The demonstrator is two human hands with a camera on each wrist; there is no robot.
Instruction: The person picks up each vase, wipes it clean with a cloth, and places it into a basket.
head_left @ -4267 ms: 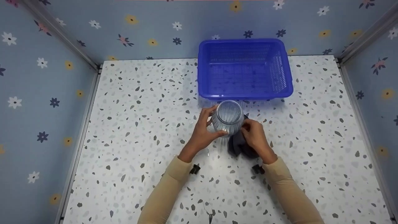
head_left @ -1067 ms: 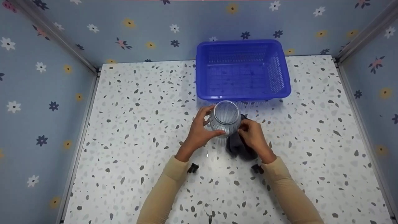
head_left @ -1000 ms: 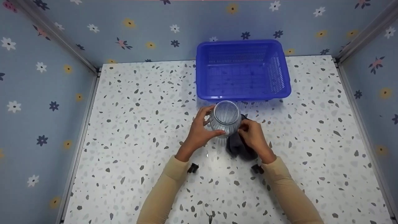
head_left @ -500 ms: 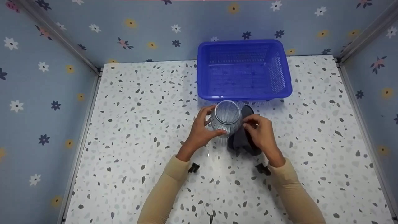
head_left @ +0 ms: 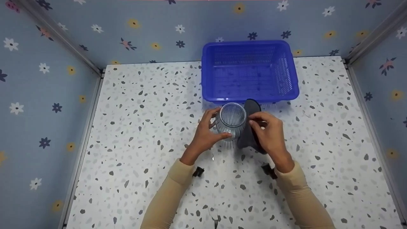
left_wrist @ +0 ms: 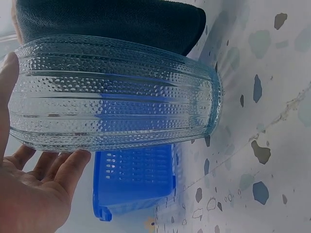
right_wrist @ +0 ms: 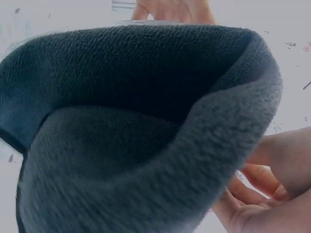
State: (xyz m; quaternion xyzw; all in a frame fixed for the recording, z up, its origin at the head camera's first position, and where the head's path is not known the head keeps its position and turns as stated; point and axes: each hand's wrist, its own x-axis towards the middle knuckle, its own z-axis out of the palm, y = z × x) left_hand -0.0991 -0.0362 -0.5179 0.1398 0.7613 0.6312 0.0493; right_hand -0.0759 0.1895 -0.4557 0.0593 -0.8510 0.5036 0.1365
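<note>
My left hand [head_left: 205, 135] curls its fingers and thumb round the left side of a clear glass jar [head_left: 233, 130], mouth upward. Vertical ribs and small raised dots cover the jar's wall in the left wrist view, and its base is near the tabletop. A dark grey fleecy cloth [head_left: 246, 140] stands bunched along the jar's right side. My right hand [head_left: 270, 132] pinches that cloth near its upper part. In the right wrist view the cloth [right_wrist: 121, 194] folds over in a wide loop and hides most of the jar.
Just beyond the jar stands a blue plastic basket [head_left: 251, 98] with perforated walls, against the flowered back wall [head_left: 203, 25]. The speckled white tabletop [head_left: 143, 127] spreads around the hands. Flowered side panels [head_left: 41, 105] bound it left and right.
My right hand has shifted right and slightly away from me, still pinching the cloth. The cloth's far end has risen toward the basket and its near end has drawn up. The left hand keeps its hold.
</note>
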